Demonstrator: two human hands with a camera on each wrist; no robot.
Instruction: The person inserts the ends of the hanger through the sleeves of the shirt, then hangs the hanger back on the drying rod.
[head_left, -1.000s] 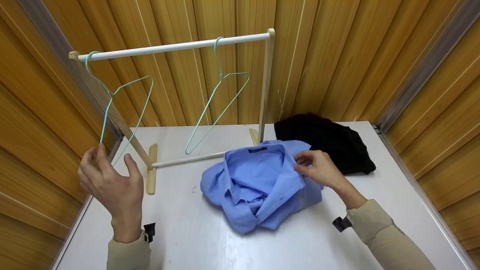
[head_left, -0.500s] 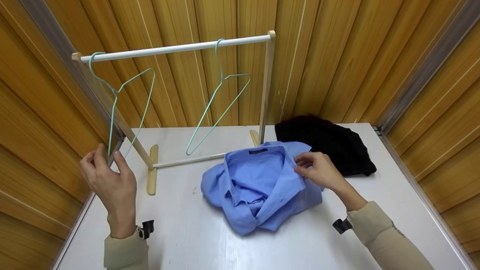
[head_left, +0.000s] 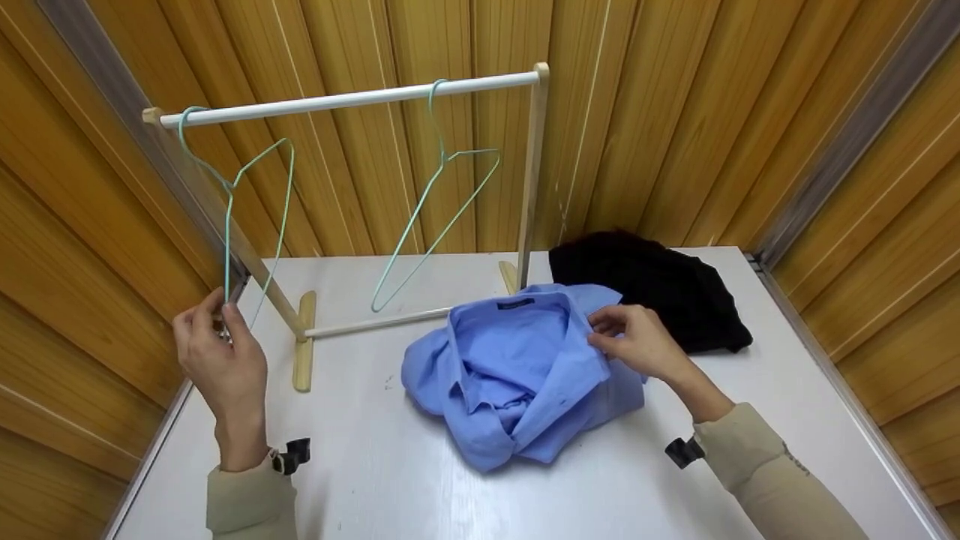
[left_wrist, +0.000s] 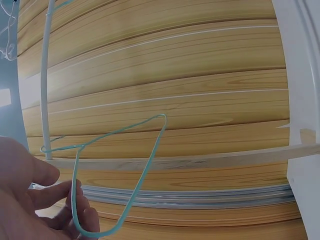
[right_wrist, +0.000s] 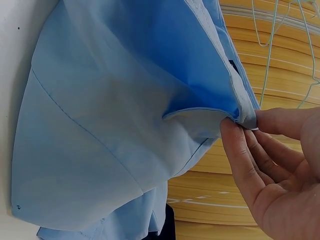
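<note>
Two grips are mine: my left grip (head_left: 223, 367) lies half-curled at the green hanger (head_left: 227, 247) on the white rail (head_left: 337, 100), its hold unclear. My right grip (head_left: 637, 341) pinches the blue shirt (head_left: 510, 409) on the desk (head_left: 375, 480).

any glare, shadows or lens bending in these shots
Head view: pale glare on the white table, soft shadow beside the left sleeve; left wrist view: wall panels bow, left hand looks dim; right wrist view: greyish shading across the blue shirt.

left hand (head_left: 223, 361) raised, loosely bent, right hand (head_left: 637, 342) pinching, angled inward
</note>
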